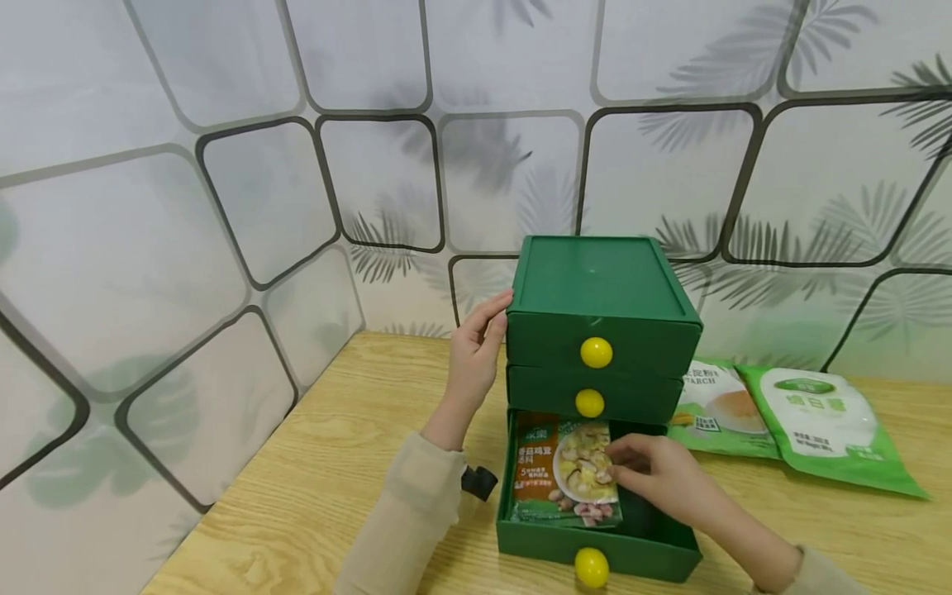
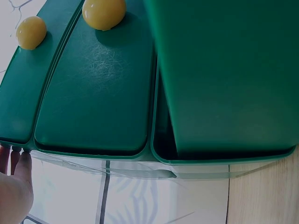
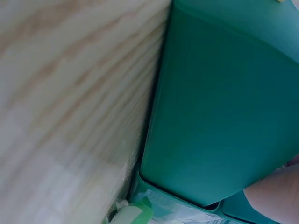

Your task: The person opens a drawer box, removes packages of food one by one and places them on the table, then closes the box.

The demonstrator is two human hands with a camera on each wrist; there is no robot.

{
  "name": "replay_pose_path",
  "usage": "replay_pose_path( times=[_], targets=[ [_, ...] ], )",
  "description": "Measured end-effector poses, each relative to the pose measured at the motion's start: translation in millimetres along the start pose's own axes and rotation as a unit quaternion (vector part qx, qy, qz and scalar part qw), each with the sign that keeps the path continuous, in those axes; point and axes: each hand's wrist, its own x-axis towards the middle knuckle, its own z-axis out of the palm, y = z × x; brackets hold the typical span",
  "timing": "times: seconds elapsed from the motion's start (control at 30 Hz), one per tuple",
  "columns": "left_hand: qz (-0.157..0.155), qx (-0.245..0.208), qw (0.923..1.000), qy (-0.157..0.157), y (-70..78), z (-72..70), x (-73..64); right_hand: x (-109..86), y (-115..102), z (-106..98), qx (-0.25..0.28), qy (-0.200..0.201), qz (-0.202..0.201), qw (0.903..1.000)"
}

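A green drawer cabinet (image 1: 604, 277) with yellow ball knobs stands on the table, its bottom drawer (image 1: 535, 539) pulled out and the two above closed. In that drawer lies an orange and green soup mix packet (image 1: 554, 475), its far end under the middle drawer. My right hand (image 1: 665, 475) reaches in over the drawer's right side, thumb and fingers pinching the packet's right edge. My left hand (image 1: 474, 351) rests against the cabinet's upper left side. The left wrist view shows its fingertips (image 2: 23, 161) at the cabinet edge; the right wrist view shows mostly the drawer's outer wall (image 3: 219, 107).
Right of the cabinet lie a starch bag (image 1: 725, 413) and a green and white bag (image 1: 821, 413). A small black object (image 1: 479, 483) shows beside the left sleeve. Behind the wooden table (image 1: 297, 479) hangs a patterned cloth (image 1: 513, 182).
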Motion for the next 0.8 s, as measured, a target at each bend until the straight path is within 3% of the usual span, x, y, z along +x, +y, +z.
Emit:
replay_pose_path(
  times=[0.2, 0.43, 0.53, 0.67, 0.8],
  targets=[
    [-0.01, -0.001, 0.9999, 0.0, 3.3, 0.5, -0.1, 1.9, -1.4, -2.4, 0.053, -0.001, 0.046, 0.9976],
    [-0.012, -0.001, 0.9999, 0.002, 26.1, 2.8, -0.2, 4.2, -2.6, -3.5, 0.134, 0.002, 0.097, 0.9862],
    [-0.01, -0.002, 0.9999, 0.002, 23.0, 2.7, 0.0, 6.1, -2.1, -4.2, 0.202, -0.011, 0.115, 0.9726],
    [-0.006, -0.001, 1.0, 0.003, 8.0, 1.0, 0.2, 8.2, -0.6, -5.0, 0.288, -0.032, 0.141, 0.9468],
    [0.005, 0.0, 1.0, 0.001, -1.6, -0.3, 0.0, 9.7, 0.9, -7.0, 0.337, -0.05, 0.148, 0.9285]
  ],
)
